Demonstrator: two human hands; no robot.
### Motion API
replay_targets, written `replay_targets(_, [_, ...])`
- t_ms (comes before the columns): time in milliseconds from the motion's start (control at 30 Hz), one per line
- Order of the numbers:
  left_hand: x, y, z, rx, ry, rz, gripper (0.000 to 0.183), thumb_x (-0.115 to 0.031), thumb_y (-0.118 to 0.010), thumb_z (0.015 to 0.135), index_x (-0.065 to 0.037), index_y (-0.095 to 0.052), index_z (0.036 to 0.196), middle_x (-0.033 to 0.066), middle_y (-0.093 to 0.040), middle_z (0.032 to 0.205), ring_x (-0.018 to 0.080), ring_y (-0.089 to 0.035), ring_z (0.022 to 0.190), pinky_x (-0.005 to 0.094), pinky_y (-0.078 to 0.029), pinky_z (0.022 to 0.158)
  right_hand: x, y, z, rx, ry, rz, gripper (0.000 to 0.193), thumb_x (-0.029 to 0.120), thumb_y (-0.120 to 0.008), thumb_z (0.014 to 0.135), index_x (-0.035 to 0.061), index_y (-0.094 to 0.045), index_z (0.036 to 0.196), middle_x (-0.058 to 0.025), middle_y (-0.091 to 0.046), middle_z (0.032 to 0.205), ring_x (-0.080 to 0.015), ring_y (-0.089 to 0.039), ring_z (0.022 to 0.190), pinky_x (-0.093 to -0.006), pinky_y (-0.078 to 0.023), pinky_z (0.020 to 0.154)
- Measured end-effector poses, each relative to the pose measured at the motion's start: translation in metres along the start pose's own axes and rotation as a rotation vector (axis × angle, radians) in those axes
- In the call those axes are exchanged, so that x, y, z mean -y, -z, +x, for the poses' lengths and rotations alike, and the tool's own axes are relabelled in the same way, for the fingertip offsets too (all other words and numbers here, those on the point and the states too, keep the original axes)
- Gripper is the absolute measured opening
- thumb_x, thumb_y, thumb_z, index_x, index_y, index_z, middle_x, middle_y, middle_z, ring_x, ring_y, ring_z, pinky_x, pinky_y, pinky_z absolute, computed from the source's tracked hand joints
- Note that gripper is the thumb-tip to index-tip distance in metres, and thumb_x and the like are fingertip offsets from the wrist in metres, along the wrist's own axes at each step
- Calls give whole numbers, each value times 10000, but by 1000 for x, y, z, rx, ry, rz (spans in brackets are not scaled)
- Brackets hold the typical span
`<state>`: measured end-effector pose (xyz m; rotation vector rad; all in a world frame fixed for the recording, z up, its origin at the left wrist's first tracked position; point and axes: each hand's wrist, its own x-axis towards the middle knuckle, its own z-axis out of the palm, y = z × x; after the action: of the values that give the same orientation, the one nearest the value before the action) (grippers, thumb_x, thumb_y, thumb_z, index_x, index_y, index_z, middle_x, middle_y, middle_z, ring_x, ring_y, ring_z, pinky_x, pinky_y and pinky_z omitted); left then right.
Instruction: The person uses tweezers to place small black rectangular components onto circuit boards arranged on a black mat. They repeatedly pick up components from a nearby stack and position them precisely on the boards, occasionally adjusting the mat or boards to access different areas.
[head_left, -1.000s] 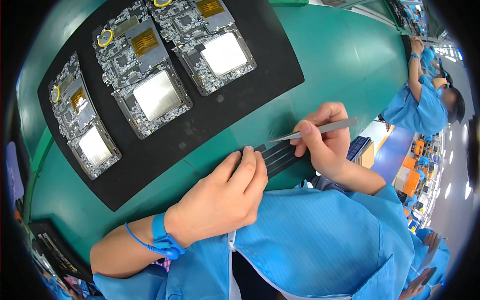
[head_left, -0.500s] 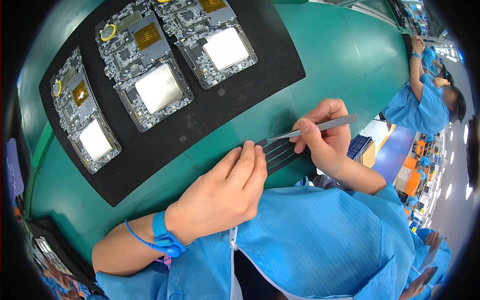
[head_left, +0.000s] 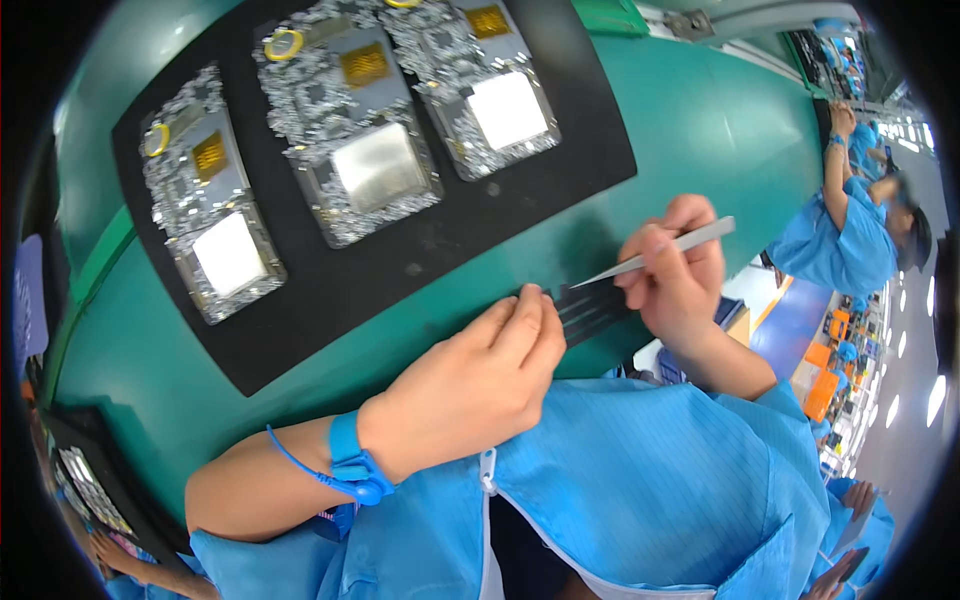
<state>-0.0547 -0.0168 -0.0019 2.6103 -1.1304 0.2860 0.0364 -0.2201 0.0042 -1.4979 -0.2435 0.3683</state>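
Above the tabletop (head_left: 720, 125), right grip (head_left: 680, 275) holds pointed silver tweezers (head_left: 706, 234); left grip (head_left: 470, 385) pinches black strips (head_left: 592, 312).

Blurred: dark strips (head_left: 597, 312) between left hand (head_left: 465, 390) and right hand (head_left: 680, 275), ends partly hidden under left fingers (head_left: 530, 325). Hidden beneath left hand: thumb. Too fine to tell: contact of tweezers (head_left: 705, 234) tip with strips. Smeared beyond left hand: circuit boards (head_left: 375, 165), rightmost board (head_left: 508, 110) cut by upper edge.
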Motion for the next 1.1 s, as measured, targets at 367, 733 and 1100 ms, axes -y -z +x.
replay_targets(367, [30, 35, -27, -63, 610, 196, 569, -212, -711, 720, 139, -537, 1132, 306, -506, 1180, 431, -506, 1115, 432, -467, 902, 18, -106, 98, 131, 53, 153, 230, 127, -568, 922, 30, -406, 1052, -90, -610, 683, -82, -570, 483, -186, -453, 420])
replay_targets(733, [33, 24, -31, -110, 565, 275, 472, -259, -642, 793, 121, -593, 1069, 303, -555, 1117, 430, -544, 1078, 411, -508, 854, 3, -118, 97, 143, 118, 40, 222, 96, -563, 922, 11, -384, 1025, -78, -603, 682, -90, -617, 562, -186, -495, 459])
replay_targets(1100, [34, 24, -30, -131, 584, 262, 442, -250, -655, 769, 91, -607, 1046, 295, -552, 1127, 405, -550, 1061, 405, -505, 831, 8, -121, 100, 127, 86, -23, 215, 103, -571, 920, 8, -401, 1011, -72, -602, 662, -73, -592, 526, -174, -487, 455])
